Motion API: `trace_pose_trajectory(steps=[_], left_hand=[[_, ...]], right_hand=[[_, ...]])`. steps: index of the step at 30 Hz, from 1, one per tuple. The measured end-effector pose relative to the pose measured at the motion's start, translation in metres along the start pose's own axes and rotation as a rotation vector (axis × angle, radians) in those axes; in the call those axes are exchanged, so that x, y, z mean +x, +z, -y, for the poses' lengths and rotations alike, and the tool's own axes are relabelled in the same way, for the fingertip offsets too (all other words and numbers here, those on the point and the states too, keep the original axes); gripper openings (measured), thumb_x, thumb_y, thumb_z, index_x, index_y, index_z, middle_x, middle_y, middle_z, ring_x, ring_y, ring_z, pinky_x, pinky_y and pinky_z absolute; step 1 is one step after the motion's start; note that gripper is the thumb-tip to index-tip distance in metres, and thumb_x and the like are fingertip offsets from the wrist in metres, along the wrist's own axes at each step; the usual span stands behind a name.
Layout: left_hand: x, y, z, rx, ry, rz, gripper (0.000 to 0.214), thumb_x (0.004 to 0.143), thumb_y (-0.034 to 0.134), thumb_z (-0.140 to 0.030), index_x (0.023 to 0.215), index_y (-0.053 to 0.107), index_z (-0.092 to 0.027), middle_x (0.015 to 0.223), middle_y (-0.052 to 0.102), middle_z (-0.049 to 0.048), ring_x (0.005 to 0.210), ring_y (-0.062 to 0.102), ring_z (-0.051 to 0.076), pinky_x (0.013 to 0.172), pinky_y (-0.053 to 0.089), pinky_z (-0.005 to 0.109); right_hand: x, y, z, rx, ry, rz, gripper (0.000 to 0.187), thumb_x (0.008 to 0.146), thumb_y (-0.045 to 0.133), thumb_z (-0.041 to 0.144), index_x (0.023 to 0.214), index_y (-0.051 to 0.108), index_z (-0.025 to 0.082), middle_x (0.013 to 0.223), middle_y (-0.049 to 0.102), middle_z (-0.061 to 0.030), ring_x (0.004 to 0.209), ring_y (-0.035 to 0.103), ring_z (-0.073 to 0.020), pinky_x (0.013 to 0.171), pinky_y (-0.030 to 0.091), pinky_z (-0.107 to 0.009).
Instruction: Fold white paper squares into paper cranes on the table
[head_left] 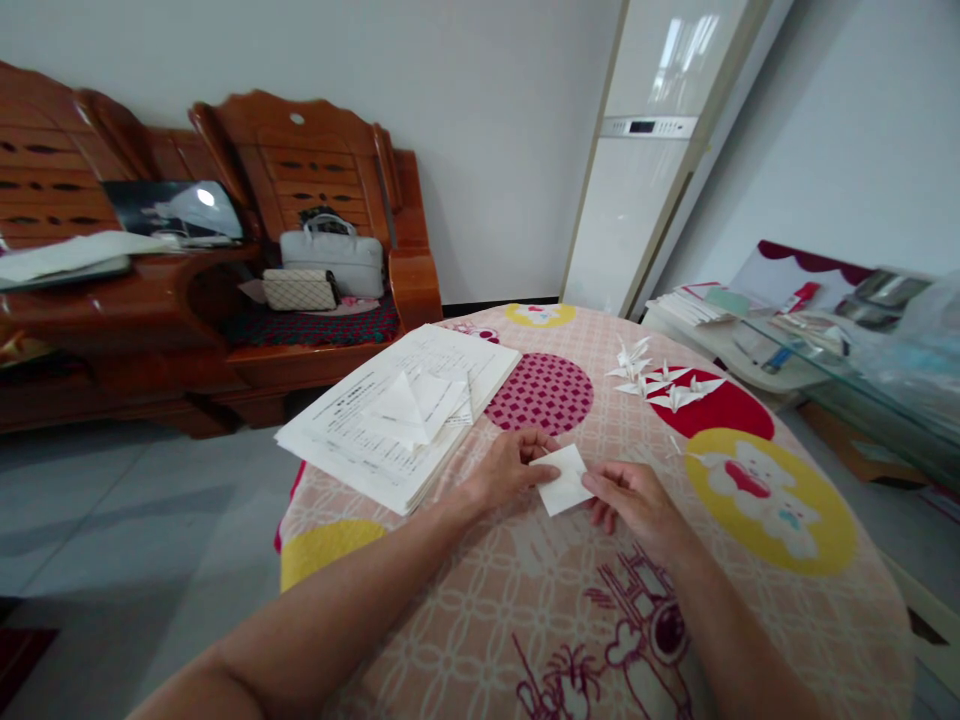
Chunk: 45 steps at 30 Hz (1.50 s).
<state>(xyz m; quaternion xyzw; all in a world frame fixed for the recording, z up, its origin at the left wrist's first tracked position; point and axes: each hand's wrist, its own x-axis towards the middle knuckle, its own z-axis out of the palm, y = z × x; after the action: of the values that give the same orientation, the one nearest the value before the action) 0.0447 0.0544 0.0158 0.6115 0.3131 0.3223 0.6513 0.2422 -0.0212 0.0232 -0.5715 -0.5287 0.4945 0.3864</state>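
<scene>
Pinching a small white paper [562, 482] at its 9 o'clock edge, the left hand [506, 472] keeps thumb and fingers closed on the sheet. The right hand [634, 503] grips the same sheet at its 3 o'clock edge, fingertips closed on it. The paper sits low over the patterned tablecloth [525, 600], between the two hands; whether it rests on the cloth cannot be told.

Noted at 10 o'clock of the paper: a stack of printed sheets [352, 440] near the table edge, with loose folded pieces [412, 405] lying on top. At 1 o'clock, well apart from the hands: a group of folded paper cranes [664, 382] on the cloth.

Farther out at 10 o'clock, off the table: a wooden bench [315, 140] bearing a white handbag [334, 262], with a quilted purse [300, 290] just beside it. At 12 o'clock, against the wall: a tall white cabinet unit [645, 200].
</scene>
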Motion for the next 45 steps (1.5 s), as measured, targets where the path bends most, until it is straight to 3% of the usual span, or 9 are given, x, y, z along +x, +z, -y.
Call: trace_pose_trajectory(steps=[8,17,21,24,28,31,35,39,45], left_hand=[[-0.004,0.001,-0.005,-0.025,-0.026,0.093,0.041,0.066,0.077,-0.033,0.097,0.063,-0.010,0.075,0.066,0.0052,0.064,0.061,0.013,0.057,0.042,0.021],[-0.007,-0.001,-0.007,0.136,0.044,0.185,0.036,0.073,0.069,-0.025,0.106,0.062,-0.011,0.077,0.065,0.0031,0.062,0.057,0.011,0.055,0.040,0.020],[-0.013,0.003,-0.016,0.482,0.199,0.095,0.028,0.074,0.060,-0.012,0.102,0.064,-0.013,0.077,0.065,0.0008,0.065,0.057,0.011,0.058,0.041,0.020],[-0.015,0.001,-0.018,0.759,0.398,0.054,0.026,0.076,0.057,-0.007,0.100,0.065,-0.014,0.086,0.067,0.0032,0.075,0.060,0.013,0.067,0.044,0.023],[-0.012,-0.008,-0.015,1.088,0.707,0.146,0.024,0.087,0.048,-0.010,0.105,0.062,-0.015,0.092,0.066,0.0057,0.084,0.061,0.015,0.074,0.044,0.025],[-0.008,-0.012,-0.015,1.268,0.853,0.197,0.019,0.093,0.044,-0.015,0.103,0.060,-0.015,0.087,0.064,0.0049,0.080,0.058,0.016,0.071,0.043,0.027],[-0.009,-0.010,-0.018,1.394,0.981,0.247,0.016,0.096,0.043,-0.018,0.092,0.057,-0.014,0.079,0.060,0.0037,0.071,0.053,0.015,0.066,0.040,0.028],[-0.018,-0.012,-0.020,1.458,1.058,0.266,0.018,0.096,0.041,-0.016,0.085,0.055,-0.014,0.077,0.057,0.0038,0.071,0.050,0.015,0.066,0.039,0.029],[-0.027,-0.014,-0.017,1.497,1.002,0.242,0.021,0.097,0.038,-0.017,0.087,0.057,-0.015,0.081,0.058,0.0054,0.077,0.051,0.016,0.071,0.039,0.031]], right_hand=[[-0.004,0.010,0.002,0.191,0.050,0.020,0.029,0.073,0.070,0.040,0.065,0.063,0.013,0.054,0.066,-0.0032,0.040,0.056,-0.0111,0.037,0.039,-0.019],[-0.002,0.005,-0.002,0.107,0.001,0.017,0.032,0.078,0.065,0.043,0.066,0.063,0.014,0.049,0.064,-0.0024,0.040,0.054,-0.0122,0.039,0.040,-0.021],[-0.001,0.003,-0.004,-0.111,-0.094,-0.003,0.030,0.082,0.060,0.039,0.065,0.061,0.015,0.051,0.062,-0.0012,0.044,0.055,-0.0131,0.044,0.040,-0.022],[0.000,0.005,-0.004,-0.421,-0.318,-0.116,0.025,0.083,0.058,0.029,0.062,0.058,0.016,0.053,0.057,0.0005,0.049,0.052,-0.0124,0.048,0.036,-0.023],[0.002,0.012,-0.005,-0.772,-0.713,-0.265,0.020,0.087,0.050,0.015,0.070,0.059,0.015,0.068,0.060,-0.0042,0.066,0.056,-0.0160,0.060,0.040,-0.026],[0.005,0.018,-0.007,-0.971,-0.860,-0.338,0.023,0.086,0.043,0.006,0.072,0.058,0.015,0.072,0.059,-0.0071,0.072,0.054,-0.0184,0.063,0.039,-0.028],[0.002,0.024,-0.006,-1.221,-0.924,-0.344,0.028,0.085,0.041,0.002,0.067,0.056,0.017,0.068,0.054,-0.0067,0.068,0.047,-0.0198,0.060,0.035,-0.031],[-0.007,0.027,0.001,-1.280,-0.961,-0.315,0.030,0.088,0.040,0.003,0.066,0.055,0.017,0.068,0.051,-0.0062,0.067,0.044,-0.0194,0.060,0.033,-0.031],[-0.012,0.030,0.006,-1.338,-0.893,-0.272,0.029,0.089,0.041,0.004,0.070,0.057,0.017,0.072,0.054,-0.0081,0.072,0.045,-0.0210,0.065,0.034,-0.032]])
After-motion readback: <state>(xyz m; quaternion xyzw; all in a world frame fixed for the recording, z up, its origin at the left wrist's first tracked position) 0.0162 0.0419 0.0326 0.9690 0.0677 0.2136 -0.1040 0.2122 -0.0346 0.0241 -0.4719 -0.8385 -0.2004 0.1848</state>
